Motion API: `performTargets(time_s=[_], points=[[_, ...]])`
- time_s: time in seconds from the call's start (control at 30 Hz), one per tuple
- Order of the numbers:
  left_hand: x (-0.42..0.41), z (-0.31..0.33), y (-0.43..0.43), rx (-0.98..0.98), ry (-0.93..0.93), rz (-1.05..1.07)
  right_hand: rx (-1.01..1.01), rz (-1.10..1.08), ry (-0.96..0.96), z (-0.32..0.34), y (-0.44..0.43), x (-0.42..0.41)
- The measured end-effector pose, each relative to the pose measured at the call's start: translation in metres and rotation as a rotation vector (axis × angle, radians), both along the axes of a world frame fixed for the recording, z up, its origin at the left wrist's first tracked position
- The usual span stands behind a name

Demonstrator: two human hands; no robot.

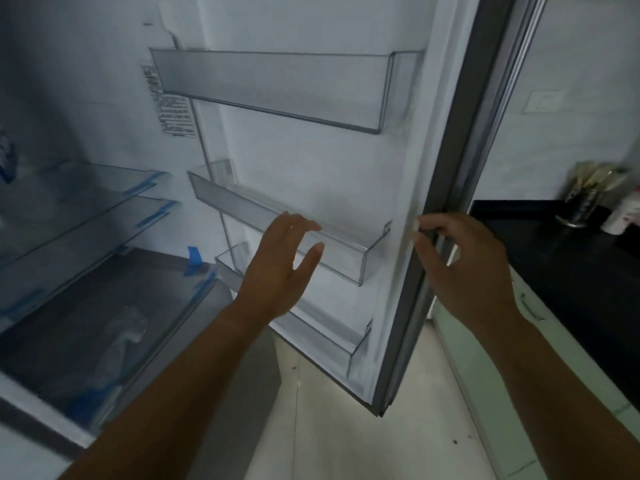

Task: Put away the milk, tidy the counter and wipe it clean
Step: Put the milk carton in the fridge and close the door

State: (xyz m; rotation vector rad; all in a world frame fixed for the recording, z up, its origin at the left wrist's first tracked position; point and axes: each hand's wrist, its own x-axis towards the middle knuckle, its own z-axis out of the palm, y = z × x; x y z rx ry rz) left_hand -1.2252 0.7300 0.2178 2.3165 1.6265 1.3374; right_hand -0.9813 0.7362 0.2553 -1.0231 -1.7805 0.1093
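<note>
Glass fridge shelves (86, 209) lie left, the left hand (277, 271) hovers with fingers straight and spread before the middle door bin (346, 261), the right hand (464, 271) curls its fingers round the edge of the fridge door (311, 161), and the black desk (571, 271), a white bottle (621, 216) at its far edge, lies right of both hands.

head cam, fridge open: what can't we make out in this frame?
Head view, label on the fridge wall: print too small and blurred to read.
Head view, blue and white thing above the shelves: cut off by the left edge, blurred; milk or not, cannot tell.
Head view, white bottle on the counter: blurred, cut by the right edge.
</note>
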Motion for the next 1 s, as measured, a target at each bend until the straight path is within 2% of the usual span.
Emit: performTargets(time_s=[0.17,0.27,0.37,0.5,0.6,0.87,1.0], points=[[-0.006,-0.003,-0.033,-0.038,-0.049,0.113,0.199,0.064,0.149,-0.014,-0.010,0.004],[-0.003,-0.007,-0.052,-0.013,-0.062,0.259,0.139,0.090,0.276,-0.022,-0.008,0.004],[0.008,-0.008,-0.071,0.013,-0.111,0.392,-0.003,0.237,0.337,-0.027,-0.007,0.004],[0.024,-0.005,-0.097,0.054,-0.146,0.536,-0.002,0.407,0.233,-0.032,-0.007,0.000],[0.037,-0.003,-0.120,0.012,-0.196,0.661,0.019,0.534,0.213,-0.033,-0.014,-0.007],[0.051,0.004,-0.187,-0.032,-0.093,0.952,0.102,0.960,0.129,-0.042,-0.030,-0.060],[0.034,0.014,-0.206,-0.020,-0.117,1.043,0.120,1.068,0.021,-0.038,-0.034,-0.106]])
